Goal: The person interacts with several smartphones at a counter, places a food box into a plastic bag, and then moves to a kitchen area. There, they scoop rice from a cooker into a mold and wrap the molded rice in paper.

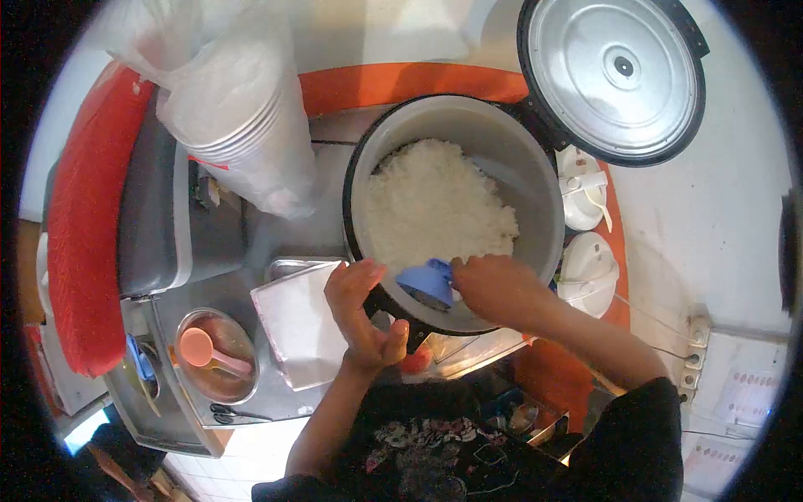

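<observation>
A large rice cooker (535,251) stands in front of me with its lid (602,75) raised. Cooked white rice (443,201) is heaped inside, against the left and near parts of the pot. My right hand (495,291) reaches over the near rim, its fingers closed round the handle of a blue plastic scoop (422,278). The scoop is tilted at the near edge of the rice, its inside partly in view. At the cooker's near left rim is my left hand (365,308), with thumb and fingers apart and nothing between them.
White paper sheets (293,326) lie left of the cooker. A metal bowl (219,389) holds a pink dipper (201,347); scissors (238,416) lie below it. Bagged stacked white containers (234,125) stand at back left. Two white lidded appliances (590,272) are at right.
</observation>
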Action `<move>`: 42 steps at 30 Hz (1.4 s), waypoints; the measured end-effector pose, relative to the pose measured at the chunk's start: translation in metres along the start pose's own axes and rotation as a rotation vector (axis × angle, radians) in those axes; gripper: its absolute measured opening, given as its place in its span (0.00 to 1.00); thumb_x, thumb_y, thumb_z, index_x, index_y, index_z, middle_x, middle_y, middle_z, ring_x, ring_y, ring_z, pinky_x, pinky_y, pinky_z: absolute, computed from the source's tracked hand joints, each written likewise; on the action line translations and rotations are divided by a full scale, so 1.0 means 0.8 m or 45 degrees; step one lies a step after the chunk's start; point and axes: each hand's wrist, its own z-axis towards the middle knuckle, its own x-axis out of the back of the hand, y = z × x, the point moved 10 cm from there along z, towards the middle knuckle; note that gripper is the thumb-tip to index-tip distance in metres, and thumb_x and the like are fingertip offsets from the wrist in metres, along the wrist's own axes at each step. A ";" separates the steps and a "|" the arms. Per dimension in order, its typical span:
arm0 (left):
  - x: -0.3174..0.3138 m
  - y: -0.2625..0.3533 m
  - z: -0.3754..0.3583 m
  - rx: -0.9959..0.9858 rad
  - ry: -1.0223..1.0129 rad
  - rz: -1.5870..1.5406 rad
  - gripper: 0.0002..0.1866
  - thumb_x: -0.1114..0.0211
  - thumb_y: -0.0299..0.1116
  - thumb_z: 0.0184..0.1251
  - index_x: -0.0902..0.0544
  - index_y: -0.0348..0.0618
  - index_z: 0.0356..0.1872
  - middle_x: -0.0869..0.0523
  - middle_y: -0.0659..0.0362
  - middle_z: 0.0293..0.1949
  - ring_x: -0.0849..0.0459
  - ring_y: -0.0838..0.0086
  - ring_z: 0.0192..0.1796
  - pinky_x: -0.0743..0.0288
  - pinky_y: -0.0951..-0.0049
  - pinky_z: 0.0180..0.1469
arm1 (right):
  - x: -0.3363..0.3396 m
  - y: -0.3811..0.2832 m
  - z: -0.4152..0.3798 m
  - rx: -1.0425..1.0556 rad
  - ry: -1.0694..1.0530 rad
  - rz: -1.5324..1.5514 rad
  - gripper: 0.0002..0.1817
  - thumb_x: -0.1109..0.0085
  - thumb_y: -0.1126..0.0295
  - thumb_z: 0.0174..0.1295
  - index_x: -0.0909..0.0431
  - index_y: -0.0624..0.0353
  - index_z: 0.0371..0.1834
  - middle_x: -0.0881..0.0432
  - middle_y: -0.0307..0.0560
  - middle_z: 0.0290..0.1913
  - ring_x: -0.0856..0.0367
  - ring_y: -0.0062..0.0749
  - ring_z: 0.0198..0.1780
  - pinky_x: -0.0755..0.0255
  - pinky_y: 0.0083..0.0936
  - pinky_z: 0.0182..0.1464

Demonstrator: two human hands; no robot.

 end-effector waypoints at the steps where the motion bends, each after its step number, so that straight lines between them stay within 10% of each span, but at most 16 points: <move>1: 0.002 0.000 -0.001 0.001 0.039 -0.034 0.35 0.45 0.61 0.73 0.22 0.35 0.59 0.17 0.45 0.55 0.20 0.50 0.59 0.35 0.45 0.70 | -0.010 0.003 0.002 0.001 0.008 -0.004 0.13 0.43 0.66 0.70 0.20 0.66 0.48 0.13 0.65 0.37 0.12 0.61 0.43 0.19 0.52 0.46; 7: 0.000 0.003 0.002 -0.043 -0.025 -0.002 0.31 0.44 0.57 0.74 0.21 0.35 0.57 0.17 0.45 0.54 0.20 0.50 0.58 0.32 0.46 0.67 | -0.009 0.044 0.019 0.112 -0.190 0.163 0.17 0.47 0.62 0.77 0.21 0.65 0.55 0.14 0.67 0.38 0.12 0.62 0.42 0.19 0.53 0.47; 15: 0.001 -0.006 -0.003 0.047 0.012 -0.085 0.27 0.43 0.54 0.73 0.19 0.36 0.51 0.17 0.44 0.50 0.20 0.49 0.54 0.29 0.47 0.63 | 0.022 0.055 0.046 -0.118 0.521 -0.283 0.28 0.44 0.70 0.68 0.29 0.60 0.73 0.14 0.62 0.35 0.11 0.54 0.38 0.17 0.50 0.40; 30: 0.001 -0.007 -0.005 0.082 0.052 -0.155 0.21 0.40 0.47 0.71 0.20 0.37 0.49 0.19 0.45 0.47 0.21 0.53 0.51 0.27 0.53 0.57 | -0.033 0.051 0.024 0.217 -0.196 0.196 0.18 0.45 0.61 0.76 0.22 0.63 0.57 0.13 0.63 0.40 0.12 0.62 0.41 0.19 0.54 0.43; 35: -0.002 -0.006 0.003 0.140 0.001 -0.062 0.28 0.44 0.60 0.76 0.21 0.41 0.50 0.21 0.49 0.48 0.22 0.58 0.52 0.27 0.57 0.56 | -0.020 0.013 -0.016 0.008 0.018 0.104 0.17 0.45 0.61 0.76 0.22 0.63 0.58 0.13 0.63 0.39 0.12 0.61 0.41 0.19 0.55 0.43; 37: 0.001 0.002 0.000 0.038 0.043 -0.105 0.20 0.38 0.44 0.69 0.21 0.35 0.50 0.19 0.44 0.47 0.22 0.53 0.52 0.27 0.54 0.58 | -0.014 0.017 -0.029 -0.035 0.092 0.128 0.18 0.46 0.61 0.76 0.22 0.63 0.59 0.13 0.63 0.39 0.12 0.62 0.41 0.19 0.55 0.43; 42: 0.001 0.003 -0.001 0.029 0.043 -0.062 0.21 0.39 0.44 0.71 0.22 0.34 0.52 0.20 0.44 0.50 0.23 0.53 0.54 0.28 0.54 0.59 | -0.032 0.027 0.002 0.130 0.069 0.134 0.23 0.45 0.63 0.75 0.26 0.62 0.69 0.13 0.66 0.39 0.12 0.65 0.40 0.19 0.53 0.45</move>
